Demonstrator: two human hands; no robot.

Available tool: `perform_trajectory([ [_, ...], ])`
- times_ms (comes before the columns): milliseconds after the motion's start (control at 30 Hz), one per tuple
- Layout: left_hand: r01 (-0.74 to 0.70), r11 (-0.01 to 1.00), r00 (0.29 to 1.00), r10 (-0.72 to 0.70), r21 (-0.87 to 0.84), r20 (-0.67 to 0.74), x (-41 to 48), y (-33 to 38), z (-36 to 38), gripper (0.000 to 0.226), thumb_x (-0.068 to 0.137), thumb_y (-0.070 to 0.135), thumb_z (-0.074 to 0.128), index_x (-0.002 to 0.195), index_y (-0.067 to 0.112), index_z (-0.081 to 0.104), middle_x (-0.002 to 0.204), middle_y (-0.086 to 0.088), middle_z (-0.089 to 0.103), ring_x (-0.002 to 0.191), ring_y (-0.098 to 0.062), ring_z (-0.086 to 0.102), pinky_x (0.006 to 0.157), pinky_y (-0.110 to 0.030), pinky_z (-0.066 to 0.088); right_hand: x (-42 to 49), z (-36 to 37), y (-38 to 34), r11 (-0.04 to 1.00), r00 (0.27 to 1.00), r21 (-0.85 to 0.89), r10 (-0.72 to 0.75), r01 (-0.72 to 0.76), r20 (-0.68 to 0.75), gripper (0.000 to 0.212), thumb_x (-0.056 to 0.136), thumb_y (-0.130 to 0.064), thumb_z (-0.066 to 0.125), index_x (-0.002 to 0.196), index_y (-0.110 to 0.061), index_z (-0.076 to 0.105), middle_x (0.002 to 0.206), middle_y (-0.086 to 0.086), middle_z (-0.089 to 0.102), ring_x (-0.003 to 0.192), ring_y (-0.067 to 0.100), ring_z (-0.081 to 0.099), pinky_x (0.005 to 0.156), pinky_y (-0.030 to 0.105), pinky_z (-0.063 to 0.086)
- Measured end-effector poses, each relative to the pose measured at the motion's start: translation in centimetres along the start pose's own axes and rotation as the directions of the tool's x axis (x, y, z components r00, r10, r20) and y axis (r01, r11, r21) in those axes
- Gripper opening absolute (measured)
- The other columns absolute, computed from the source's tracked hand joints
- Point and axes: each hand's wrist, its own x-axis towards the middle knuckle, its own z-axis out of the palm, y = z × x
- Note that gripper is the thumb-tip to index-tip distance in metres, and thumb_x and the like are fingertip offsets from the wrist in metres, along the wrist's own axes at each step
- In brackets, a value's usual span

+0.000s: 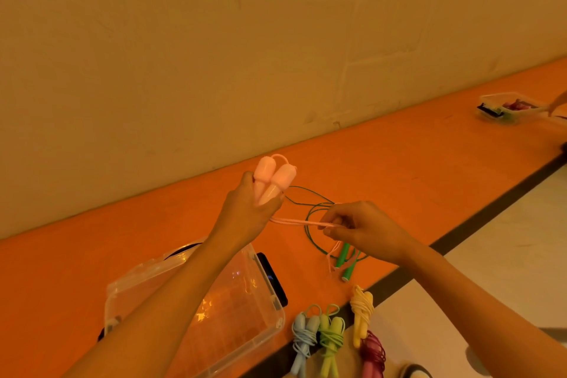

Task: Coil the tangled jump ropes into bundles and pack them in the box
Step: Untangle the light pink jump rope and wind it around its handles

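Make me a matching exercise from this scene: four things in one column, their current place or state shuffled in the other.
1 pink rope
2 dark green rope
3 blue rope
4 clear box

A loose and uncoiled on the table
B coiled, right beside the box
C gripped by the left hand, pinched by the right hand
D transparent, at the table's near edge

Pairs: 1-C, 2-A, 3-B, 4-D

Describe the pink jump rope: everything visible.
The pink jump rope looks like smooth plastic: two bulb-topped handles held side by side, upright, in the left hand. Its thin cord runs doubled to the right hand, whose fingers pinch it above the orange table; loose strands hang below.
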Motion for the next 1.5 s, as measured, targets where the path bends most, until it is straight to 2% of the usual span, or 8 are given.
perform_trajectory([
  [367, -0.043, 0.983, 0.987, 0.069, 0.177, -0.145, 0.9, -1.1, -1.6, 0.047, 0.087, 0.052, 0.067, 0.119, 0.026, 0.045, 0.101, -0.004, 0.065, 0.083, -0.028, 0.062, 0.065, -0.040, 0.053, 0.0, -2.0, 0.4, 0.978, 0.988, -0.170, -0.138, 0.124, -0.072, 0.004, 0.094, -0.034, 0.065, 0.094, -0.031, 0.067, 0.070, -0.005, 0.062, 0.065, 0.012, 0.056, 0.058, 0.031, 0.040],
  [500, -0.094, 0.969, 0.995, 0.081, 0.230, 0.065, 0.4, -1.7, -1.0, 0.057, 0.086, 0.064, 0.061, 0.126, 0.028, 0.044, 0.104, -0.002, 0.063, 0.083, -0.020, 0.061, 0.063, -0.036, 0.051, 0.0, -2.7, -0.2, 0.947, 0.949, -0.208, -0.278, 0.245, -0.149, 0.018, 0.096, -0.038, 0.057, 0.097, -0.025, 0.068, 0.080, -0.019, 0.058, 0.072, 0.003, 0.057, 0.061, 0.017, 0.039],
  [667, -0.241, 0.912, 0.940, 0.133, 0.333, 0.313, -0.7, -0.9, 0.5, 0.057, 0.092, 0.066, 0.041, 0.133, 0.026, 0.041, 0.094, -0.001, 0.062, 0.072, -0.015, 0.058, 0.054, -0.032, 0.041, 0.4, -3.4, -0.2, 0.920, 0.908, -0.273, -0.347, 0.281, -0.236, 0.029, 0.098, -0.040, 0.050, 0.099, -0.020, 0.070, 0.088, -0.009, 0.060, 0.079, 0.001, 0.056, 0.066, 0.016, 0.040],
  [800, -0.381, 0.871, 0.865, 0.218, 0.309, 0.453, -1.6, -0.2, 1.4, 0.071, 0.082, 0.081, 0.029, 0.125, 0.026, 0.043, 0.088, -0.004, 0.064, 0.070, -0.024, 0.059, 0.059, -0.039, 0.044, 0.5, -3.9, -0.2, 0.940, 0.896, -0.226, -0.319, 0.257, -0.309, 0.019, 0.096, -0.033, 0.056, 0.094, -0.020, 0.070, 0.085, -0.008, 0.061, 0.078, 0.003, 0.058, 0.065, 0.020, 0.040],
  [1033, -0.618, 0.663, 0.725, 0.275, 0.421, 0.631, -4.2, 2.6, 3.7, 0.063, 0.091, 0.067, 0.049, 0.130, 0.018, 0.044, 0.098, -0.011, 0.065, 0.086, -0.031, 0.060, 0.063, -0.035, 0.037, 0.9, -3.6, -1.0, 0.955, 0.916, -0.110, -0.295, 0.275, -0.273, 0.006, 0.091, -0.034, 0.062, 0.089, -0.032, 0.067, 0.084, -0.009, 0.063, 0.078, 0.006, 0.060, 0.065, 0.021, 0.042],
  [1167, -0.678, 0.619, 0.709, 0.410, 0.396, 0.574, -4.8, 3.1, 3.9, 0.068, 0.092, 0.063, 0.053, 0.142, 0.020, 0.038, 0.105, -0.006, 0.067, 0.085, -0.030, 0.063, 0.061, -0.036, 0.040, 0.7, -4.2, 0.1, 0.978, 0.962, 0.074, -0.178, 0.197, -0.206, 0.007, 0.088, -0.037, 0.064, 0.087, -0.033, 0.070, 0.081, -0.013, 0.066, 0.075, 0.003, 0.060, 0.066, 0.024, 0.044],
  [1300, -0.659, 0.673, 0.733, 0.473, 0.336, 0.489, -5.2, 2.6, 3.1, 0.093, 0.090, 0.063, 0.056, 0.158, 0.032, 0.000, 0.095, -0.005, 0.069, 0.077, -0.028, 0.063, 0.058, -0.035, 0.039, 0.2, -4.8, 1.7, 0.971, 0.992, 0.218, -0.078, 0.098, -0.095, 0.012, 0.082, -0.033, 0.068, 0.085, -0.023, 0.074, 0.076, -0.008, 0.068, 0.071, 0.003, 0.058, 0.067, 0.028, 0.045],
  [1500, -0.828, 0.497, 0.548, 0.612, 0.261, 0.571, -5.2, 1.7, 2.5, 0.070, 0.092, 0.070, 0.033, 0.153, 0.047, 0.007, 0.101, 0.006, 0.067, 0.076, -0.015, 0.062, 0.052, -0.033, 0.044, -0.5, -5.1, 2.5, 0.969, 0.999, 0.244, -0.033, 0.041, -0.037, 0.016, 0.078, -0.031, 0.073, 0.085, -0.017, 0.075, 0.080, 0.011, 0.069, 0.072, 0.014, 0.060, 0.065, 0.038, 0.043],
])
